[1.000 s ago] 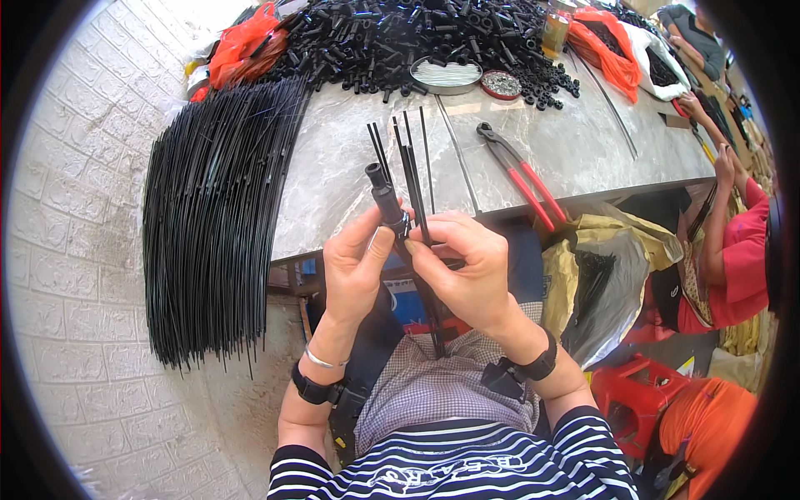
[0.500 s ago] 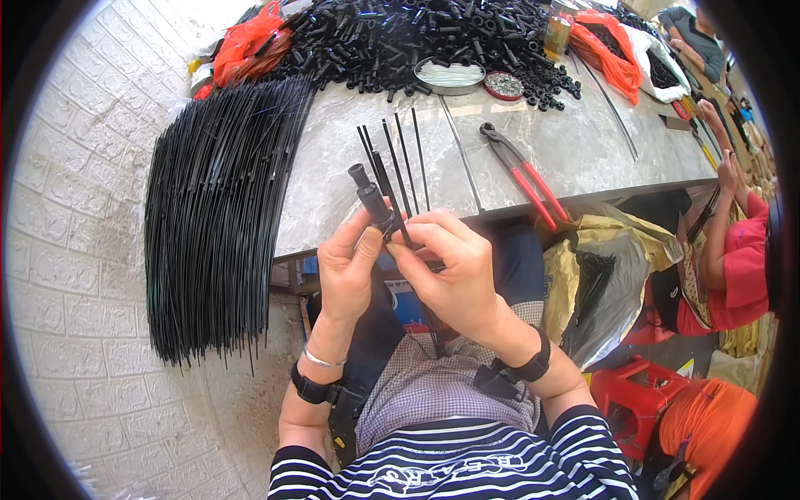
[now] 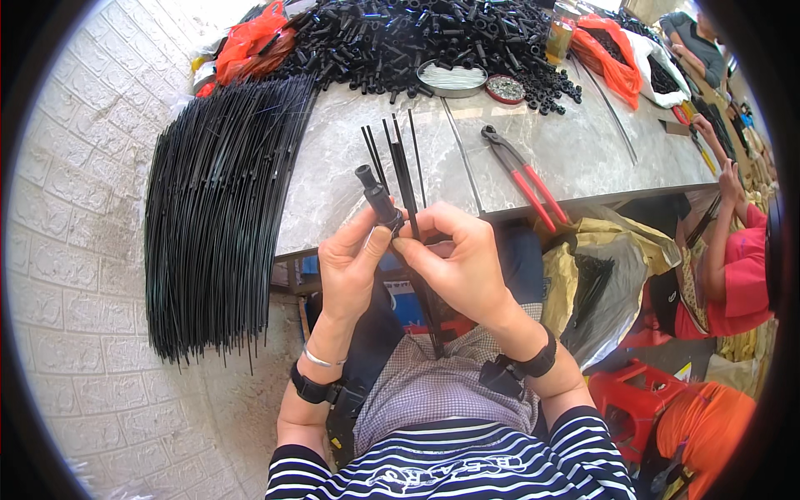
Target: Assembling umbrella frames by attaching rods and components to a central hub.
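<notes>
Bags come first: an orange plastic bag (image 3: 254,42) sits at the far left corner of the table (image 3: 575,158), and a second orange bag (image 3: 608,54) lies at the far right, open, with dark pieces inside. Beside that one a white sack (image 3: 658,79) holds more dark pieces. Below the table edge on the right, a yellowish sack (image 3: 596,279) hangs open with black rods in it. A blue box (image 3: 408,300) shows under the table, between the forearms.

Far along the table, a round metal dish (image 3: 450,79) holds pale thin strips, and a small red-rimmed lid (image 3: 506,89) next to it holds small metal bits. A heap of short black tubes (image 3: 417,37) spreads behind both.

The left hand (image 3: 354,267) is clenched on a black tube fitting (image 3: 379,200), held tilted just above the near table edge. The right hand (image 3: 458,262) pinches a few thin black rods (image 3: 400,167) that touch the fitting and fan upward. Both grips are closed on these parts.

A thick bundle of long black rods (image 3: 217,217) hangs over the left end of the table toward the floor. Red-handled pliers (image 3: 525,179) lie to the right. The table is grey marbled stone; a white brick wall (image 3: 75,225) stands on the left. Another person's arm (image 3: 721,221) works at the far right.
</notes>
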Demonstrator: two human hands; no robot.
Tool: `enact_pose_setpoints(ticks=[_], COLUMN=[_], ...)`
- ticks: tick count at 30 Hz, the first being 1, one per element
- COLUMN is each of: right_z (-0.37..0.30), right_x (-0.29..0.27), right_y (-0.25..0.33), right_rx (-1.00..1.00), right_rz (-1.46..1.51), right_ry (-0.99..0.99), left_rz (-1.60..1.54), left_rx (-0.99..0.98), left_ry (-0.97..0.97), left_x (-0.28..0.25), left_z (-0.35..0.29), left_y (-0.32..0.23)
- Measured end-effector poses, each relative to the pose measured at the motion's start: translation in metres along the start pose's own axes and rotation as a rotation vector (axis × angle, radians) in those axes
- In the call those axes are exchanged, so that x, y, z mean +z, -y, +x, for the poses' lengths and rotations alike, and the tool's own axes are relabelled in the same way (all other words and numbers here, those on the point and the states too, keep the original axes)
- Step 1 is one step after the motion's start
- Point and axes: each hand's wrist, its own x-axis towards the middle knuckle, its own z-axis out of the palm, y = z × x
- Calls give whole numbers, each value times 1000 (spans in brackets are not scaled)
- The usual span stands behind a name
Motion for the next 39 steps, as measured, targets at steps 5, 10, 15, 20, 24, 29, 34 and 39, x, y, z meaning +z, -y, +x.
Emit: enact_pose_setpoints(ticks=[5, 10, 15, 20, 24, 29, 34, 39], right_z=[11, 13, 8, -5, -11, -12, -9, -4], right_x=[-7, -9, -6, 0, 0, -12, -24, -44], right_y=[-4, -4, 3, -2, -2, 1, -28, -30], right_rx=[99, 205, 203, 117, 67, 54, 149, 402], right_rz=[60, 87, 27, 227, 212, -233, 554, 755], right_ry=[106, 132, 121, 38, 37, -56, 287, 737], left_rz=[92, 49, 209, 140, 43, 20, 159, 17], left_rx=[48, 122, 48, 72, 121, 104, 97, -73], left_ry=[21, 114, 117, 143, 226, 251, 301, 345], left_x=[1, 7, 0, -5, -12, -15, -10, 6], left_z=[1, -2, -4, -2, -2, -5, -5, -10], left_y=[-6, -23, -26, -20, -15, -15, -24, -35])
